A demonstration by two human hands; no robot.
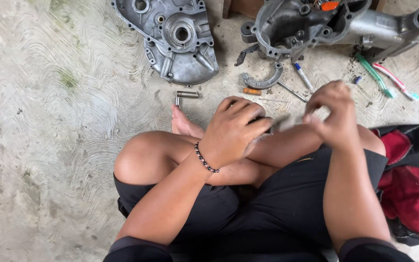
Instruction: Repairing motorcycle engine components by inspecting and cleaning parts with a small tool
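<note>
Two hands work over our crossed legs: our left hand (233,130) is curled tight round a small dark part (267,127), and our right hand (333,112) pinches a blurred pale rag (292,121) against it. Engine casings (178,39) lie on the concrete floor (49,121) ahead.

Concrete floor (49,121), engine cover (178,39), crankcase (316,24), toothbrushes (386,80), red bag (413,189)
</note>
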